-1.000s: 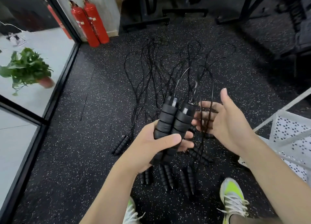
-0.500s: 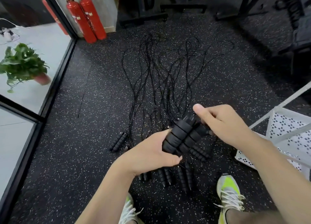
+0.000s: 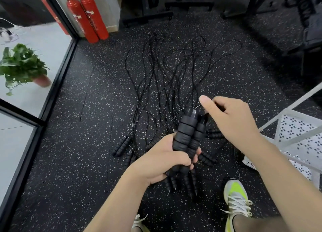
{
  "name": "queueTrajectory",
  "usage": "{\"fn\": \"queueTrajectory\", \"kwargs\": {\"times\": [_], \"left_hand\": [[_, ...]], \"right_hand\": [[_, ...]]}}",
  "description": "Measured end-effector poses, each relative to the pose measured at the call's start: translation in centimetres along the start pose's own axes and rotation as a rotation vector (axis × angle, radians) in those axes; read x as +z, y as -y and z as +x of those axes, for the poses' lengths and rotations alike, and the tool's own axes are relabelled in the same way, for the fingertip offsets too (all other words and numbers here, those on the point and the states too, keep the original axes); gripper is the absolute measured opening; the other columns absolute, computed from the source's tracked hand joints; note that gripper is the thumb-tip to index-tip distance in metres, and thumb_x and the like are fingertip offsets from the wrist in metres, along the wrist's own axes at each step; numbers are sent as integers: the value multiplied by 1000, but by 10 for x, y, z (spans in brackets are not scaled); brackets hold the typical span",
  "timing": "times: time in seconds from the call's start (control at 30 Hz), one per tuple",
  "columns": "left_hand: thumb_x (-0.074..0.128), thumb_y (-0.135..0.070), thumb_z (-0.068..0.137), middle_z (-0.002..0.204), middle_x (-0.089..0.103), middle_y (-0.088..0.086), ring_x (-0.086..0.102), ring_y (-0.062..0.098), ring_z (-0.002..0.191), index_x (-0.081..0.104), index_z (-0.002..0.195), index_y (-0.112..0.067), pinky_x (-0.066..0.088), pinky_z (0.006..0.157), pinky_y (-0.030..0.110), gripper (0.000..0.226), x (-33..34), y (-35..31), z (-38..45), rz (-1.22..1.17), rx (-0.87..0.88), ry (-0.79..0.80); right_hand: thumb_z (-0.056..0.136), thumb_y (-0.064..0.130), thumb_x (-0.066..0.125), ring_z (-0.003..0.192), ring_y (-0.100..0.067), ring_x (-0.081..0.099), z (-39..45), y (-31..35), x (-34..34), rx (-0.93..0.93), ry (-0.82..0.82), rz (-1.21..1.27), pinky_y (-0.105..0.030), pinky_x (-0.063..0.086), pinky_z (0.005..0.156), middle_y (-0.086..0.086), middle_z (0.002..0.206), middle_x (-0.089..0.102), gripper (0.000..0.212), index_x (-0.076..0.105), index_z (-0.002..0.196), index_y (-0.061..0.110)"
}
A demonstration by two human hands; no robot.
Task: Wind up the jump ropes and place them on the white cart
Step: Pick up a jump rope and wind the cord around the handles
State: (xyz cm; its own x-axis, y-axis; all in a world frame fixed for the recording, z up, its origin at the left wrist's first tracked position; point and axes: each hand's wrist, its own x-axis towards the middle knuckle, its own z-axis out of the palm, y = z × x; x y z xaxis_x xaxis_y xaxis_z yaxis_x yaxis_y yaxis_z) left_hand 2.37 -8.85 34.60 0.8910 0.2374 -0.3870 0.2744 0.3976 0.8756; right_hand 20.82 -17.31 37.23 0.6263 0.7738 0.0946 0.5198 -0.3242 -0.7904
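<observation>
The left hand (image 3: 163, 159) grips two ribbed black foam jump-rope handles (image 3: 189, 136). The right hand (image 3: 231, 120), open one second ago, now pinches the thin black cord (image 3: 197, 107) at their top: winding begins. The white perforated metal cart (image 3: 296, 139) stands at 3 o'clock.

The right hand (image 3: 231, 120), open a second ago, has closed and pinches the rope (image 3: 197, 107) at the handles' (image 3: 189, 134) top; the left hand (image 3: 165, 158) has tipped them more upright.
</observation>
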Motion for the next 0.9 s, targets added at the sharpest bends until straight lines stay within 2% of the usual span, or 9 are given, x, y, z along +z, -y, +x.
{"fn": "queueTrajectory", "kwargs": {"times": [0.1,0.17,0.27,0.37,0.47,0.63,0.73,0.8,0.9], "left_hand": [[60,2,68,88,67,10,60,23,80,63,106,0,50,81,37,38,-4,-1,6,16,13,-139],[63,0,68,83,64,12,57,24,74,64,100,-1,48,73,37,31,-6,0,10,-45,35,-250],[73,-7,77,81,61,12,57,22,65,65,107,0,49,63,32,32,-5,2,17,-244,108,-395],[83,-25,83,80,63,9,60,21,67,66,99,-7,54,65,34,30,1,-6,20,-444,186,-479],[79,-42,70,85,67,6,65,22,78,67,100,-11,57,82,42,45,-4,-17,21,-647,217,-625],[83,-27,77,80,60,1,58,13,66,60,107,-10,51,65,26,41,-26,-26,14,-873,405,-563],[79,-11,81,81,59,2,57,13,69,57,113,-10,51,66,24,39,-26,-25,12,-942,441,-536],[75,-3,83,84,58,4,58,15,71,55,119,-10,52,68,26,42,-26,-22,14,-933,465,-545],[61,5,88,85,58,7,58,18,71,54,121,-7,54,66,28,36,-22,-21,16,-927,492,-559]], "right_hand": [[99,40,61,73,-5,60,-2,4,-5,-108,-80,-44,-14,44,71,10,76,72,28,76,86,21],[99,27,65,88,1,62,-4,10,-4,-249,-115,-120,-8,44,84,10,99,75,18,78,109,19],[97,25,67,76,3,61,-14,15,11,-307,-130,-125,-16,50,82,11,96,74,21,75,114,18],[99,35,62,76,1,63,-30,25,32,-263,-107,-61,-2,45,76,12,88,72,30,71,121,17],[103,36,52,77,-12,70,-48,32,51,-346,-56,-86,-29,59,75,2,92,76,35,71,123,14],[106,36,38,64,-25,66,-76,29,75,-417,59,-183,-43,58,54,-1,93,69,45,55,143,17],[107,40,25,79,-14,65,-83,38,78,-240,198,-134,-29,54,70,5,109,68,46,41,148,29],[102,47,26,77,-4,59,-88,41,81,-90,264,104,-21,46,71,16,98,66,38,30,140,49],[104,44,40,72,-4,59,-86,41,86,174,214,430,-23,44,71,17,88,66,15,44,117,50]]}}
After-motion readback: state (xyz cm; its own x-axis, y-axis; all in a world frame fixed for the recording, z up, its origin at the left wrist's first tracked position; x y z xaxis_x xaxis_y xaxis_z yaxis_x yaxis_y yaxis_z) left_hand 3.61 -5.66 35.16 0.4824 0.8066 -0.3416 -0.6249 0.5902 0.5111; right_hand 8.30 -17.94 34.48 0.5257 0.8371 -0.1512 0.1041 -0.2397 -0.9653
